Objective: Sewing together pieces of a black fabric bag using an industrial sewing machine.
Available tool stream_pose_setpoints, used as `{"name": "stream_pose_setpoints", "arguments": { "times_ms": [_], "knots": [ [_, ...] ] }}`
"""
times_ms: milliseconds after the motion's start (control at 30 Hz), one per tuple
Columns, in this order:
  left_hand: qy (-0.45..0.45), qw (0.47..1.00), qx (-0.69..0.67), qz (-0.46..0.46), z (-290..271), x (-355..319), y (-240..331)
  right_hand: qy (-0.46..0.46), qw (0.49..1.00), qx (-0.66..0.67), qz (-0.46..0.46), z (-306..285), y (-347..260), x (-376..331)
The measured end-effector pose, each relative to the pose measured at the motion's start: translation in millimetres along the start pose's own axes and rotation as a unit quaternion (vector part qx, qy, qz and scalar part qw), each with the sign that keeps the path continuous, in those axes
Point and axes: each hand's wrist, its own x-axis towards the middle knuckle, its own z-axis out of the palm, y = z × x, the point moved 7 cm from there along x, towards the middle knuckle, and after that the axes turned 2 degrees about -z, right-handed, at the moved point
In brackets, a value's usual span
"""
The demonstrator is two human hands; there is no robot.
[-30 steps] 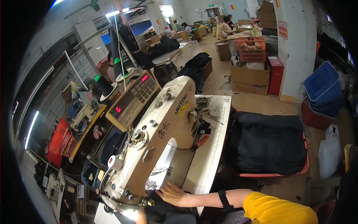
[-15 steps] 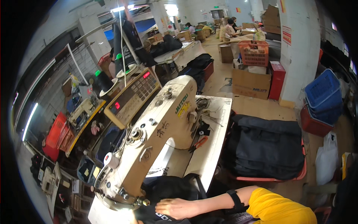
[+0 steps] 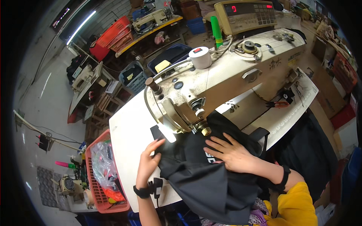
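Note:
A black fabric piece (image 3: 205, 180) lies on the white table (image 3: 130, 132) of a cream industrial sewing machine (image 3: 226, 75), its far edge under the needle area (image 3: 201, 130). My left hand (image 3: 148, 162) rests on the cloth's left edge, fingers spread, close to the machine's lamp. My right hand (image 3: 232, 152) lies flat on the cloth just right of the presser foot, fingers apart and pressing down. Each wrist wears a black band.
A red basket (image 3: 103, 177) with plastic bags stands left of the table. Orange-handled snips (image 3: 281, 103) lie on the table's far right. A control panel (image 3: 249, 13) sits behind the machine. Other sewing stations and crates fill the left background.
The view has swung down and closer onto the needle area. The black cloth now lies under the machine head, and both hands rest on it where before only one arm reached in.

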Motion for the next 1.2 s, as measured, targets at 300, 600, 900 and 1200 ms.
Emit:
{"name": "stream_pose_setpoints", "arguments": {
  "times_ms": [300,600,900,1200],
  "knots": [
    [-0.156,0.909,0.166,0.348,112,-59,170,-0.073,0.994,-0.082,0.009,2,3,-33],
    [-0.255,0.927,0.259,0.09,29,-46,97,-0.079,0.996,-0.02,0.042,-37,5,-47],
    [-0.313,0.92,0.182,0.153,81,-55,84,-0.175,0.977,-0.004,0.121,-64,31,-69],
    [-0.337,0.912,0.11,0.207,104,-62,101,-0.001,0.999,0.037,-0.004,-46,6,-5]
  ]
}}
